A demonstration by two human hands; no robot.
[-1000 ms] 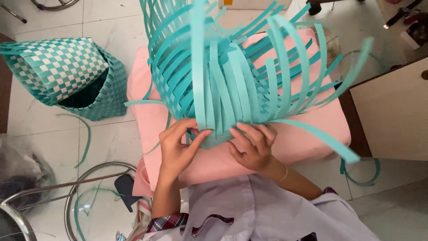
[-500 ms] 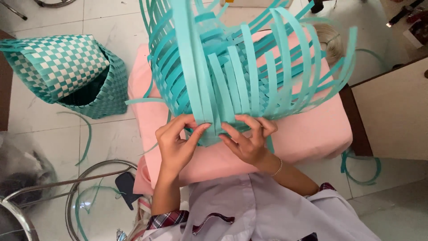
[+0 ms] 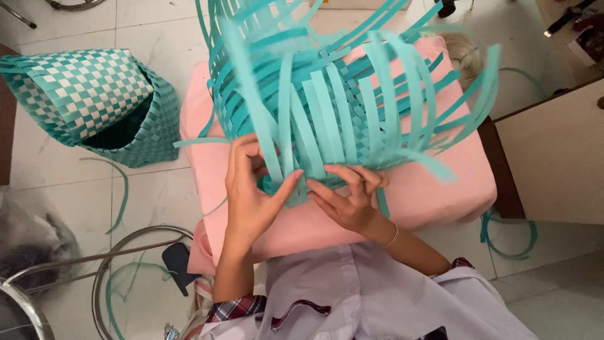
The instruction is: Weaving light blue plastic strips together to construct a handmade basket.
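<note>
left hand (image 3: 251, 192) and right hand (image 3: 346, 198) pinching teal strips of half-woven basket (image 3: 333, 107), on pink cushion (image 3: 440, 189)

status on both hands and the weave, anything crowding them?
Left hand and right hand both pinching teal strips at near edge of half-woven basket. Basket sits on pink cushion. Loose upright strips fan over the hands; finished basket well aside.
</note>
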